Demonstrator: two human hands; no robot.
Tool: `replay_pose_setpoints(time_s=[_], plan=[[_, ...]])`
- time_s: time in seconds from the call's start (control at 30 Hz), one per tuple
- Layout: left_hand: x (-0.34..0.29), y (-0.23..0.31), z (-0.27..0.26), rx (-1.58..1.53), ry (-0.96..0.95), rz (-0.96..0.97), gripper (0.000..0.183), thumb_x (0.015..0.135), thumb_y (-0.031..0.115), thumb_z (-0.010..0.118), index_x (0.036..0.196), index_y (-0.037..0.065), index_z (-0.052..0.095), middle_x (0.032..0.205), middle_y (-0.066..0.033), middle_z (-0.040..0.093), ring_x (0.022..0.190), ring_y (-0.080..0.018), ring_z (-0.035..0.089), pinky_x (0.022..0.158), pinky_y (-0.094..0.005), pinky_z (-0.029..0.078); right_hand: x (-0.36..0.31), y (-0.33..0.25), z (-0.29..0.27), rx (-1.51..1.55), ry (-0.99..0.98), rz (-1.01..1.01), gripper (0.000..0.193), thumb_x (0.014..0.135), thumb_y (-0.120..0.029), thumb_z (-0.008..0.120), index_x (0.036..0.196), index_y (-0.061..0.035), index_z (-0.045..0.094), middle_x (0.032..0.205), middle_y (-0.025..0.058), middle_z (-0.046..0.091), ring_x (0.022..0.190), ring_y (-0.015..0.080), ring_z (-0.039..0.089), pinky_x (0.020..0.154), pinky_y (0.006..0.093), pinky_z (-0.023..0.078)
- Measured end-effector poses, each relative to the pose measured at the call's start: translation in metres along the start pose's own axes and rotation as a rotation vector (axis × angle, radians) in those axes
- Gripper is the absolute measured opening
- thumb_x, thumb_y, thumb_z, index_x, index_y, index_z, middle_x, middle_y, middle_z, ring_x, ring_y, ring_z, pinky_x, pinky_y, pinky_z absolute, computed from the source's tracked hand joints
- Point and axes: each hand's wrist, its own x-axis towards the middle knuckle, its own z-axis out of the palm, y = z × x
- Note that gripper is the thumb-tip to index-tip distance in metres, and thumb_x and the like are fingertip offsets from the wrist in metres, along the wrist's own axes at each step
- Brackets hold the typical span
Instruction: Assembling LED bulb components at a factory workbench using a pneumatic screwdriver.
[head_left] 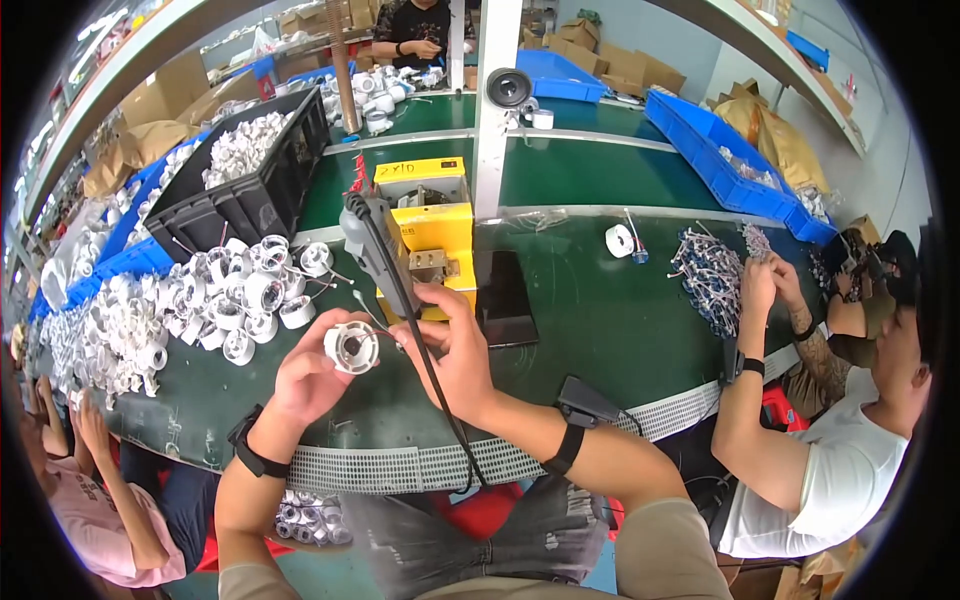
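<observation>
Hands meet above the green surface [600,330] near its front edge. Left hand [310,380] pinches a white fitting [352,347], fingers curled round its rim, open face turned up toward the camera. Right hand [455,350] is closed round a grey driver [375,250] with a black cord [440,390] trailing down past the wrist; its tip angles toward the fitting.

Fitting looks like light, rigid moulded plastic, smooth so a bit slippery, and probably crackable if squeezed hard; the outer rim is the sensible hold, leaving the centre free. Thin wires stick out near it and would bend easily. Driver looks heavier and stiff, and the cord will drag on it.

Containers:
- black crate [240,200], tilted, full of white fittings
- loose pile [240,295] of the same parts spilled on the surface just left of the hands
- blue bins [715,150] at right, holding small bagged or wired bits, too small to tell
- blue tray [560,75] at back, contents not visible
- cardboard boxes [175,90] on the left shelf, closed or hidden

Yellow jig [430,220] stands just behind the hands. Co-worker at right handles a wire bundle [710,275] with both hands; another person's arm shows at lower left.
</observation>
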Motion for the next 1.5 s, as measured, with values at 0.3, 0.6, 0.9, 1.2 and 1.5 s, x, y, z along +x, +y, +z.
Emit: replay_pose_setpoints(time_s=[0.3, 0.6, 0.9, 1.2, 1.5], plan=[[0.000, 0.003, 0.004, 0.031, 0.002, -0.096, 0.050, 0.087, 0.025, 0.054, 0.130, 0.002, 0.046, 0.120, -0.0131, 0.057, 0.108, -0.0246, 0.058, 0.089, -0.0393, 0.049, 0.003, -0.002, -0.011, -0.135, -0.266, 0.288, 0.018, 0.092, -0.014, 0.062, 0.100, 0.0025, 0.063, 0.080, 0.0045, 0.064, 0.073, 0.0090, 0.062, 0.064, 0.0258, 0.051], [0.004, 0.002, -0.001, 0.056, 0.157, -0.165, 0.034, 0.094, 0.023, 0.045, 0.119, 0.002, 0.051, 0.108, -0.0105, 0.061, 0.096, -0.0211, 0.062, 0.079, -0.0363, 0.052, 0.011, -0.021, -0.011, -0.163, -0.453, 0.273, 0.012, 0.090, -0.011, 0.057, 0.087, 0.0005, 0.058, 0.077, 0.0049, 0.060, 0.071, 0.0103, 0.059, 0.061, 0.0243, 0.045], [0.005, -0.006, 0.007, 0.016, 0.196, -0.193, 0.038, 0.095, 0.020, 0.046, 0.127, 0.001, 0.048, 0.110, -0.0098, 0.060, 0.099, -0.0211, 0.061, 0.086, -0.0389, 0.051, 0.006, -0.011, -0.007, -0.303, -0.356, 0.372, 0.014, 0.088, -0.010, 0.055, 0.079, 0.0011, 0.054, 0.067, 0.0064, 0.055, 0.060, 0.0109, 0.050, 0.054, 0.0279, 0.040], [0.004, -0.004, 0.011, -0.011, 0.137, -0.201, 0.045, 0.093, 0.017, 0.047, 0.135, 0.001, 0.044, 0.121, -0.0123, 0.057, 0.111, -0.0235, 0.056, 0.099, -0.0388, 0.042, 0.006, -0.006, -0.011, -0.102, -0.473, 0.374, 0.015, 0.094, -0.013, 0.053, 0.085, -0.0007, 0.054, 0.073, 0.0009, 0.053, 0.063, 0.0072, 0.048, 0.057, 0.0246, 0.040], [0.001, -0.012, -0.001, 0.105, 0.097, -0.078, 0.036, 0.096, 0.008, 0.049, 0.130, -0.004, 0.050, 0.126, -0.0122, 0.056, 0.116, -0.0225, 0.054, 0.101, -0.0377, 0.041, 0.009, -0.014, -0.006, -0.187, -0.410, 0.497, 0.018, 0.089, -0.010, 0.063, 0.104, -0.0024, 0.056, 0.079, 0.0033, 0.059, 0.067, 0.0070, 0.056, 0.058, 0.0242, 0.049]])
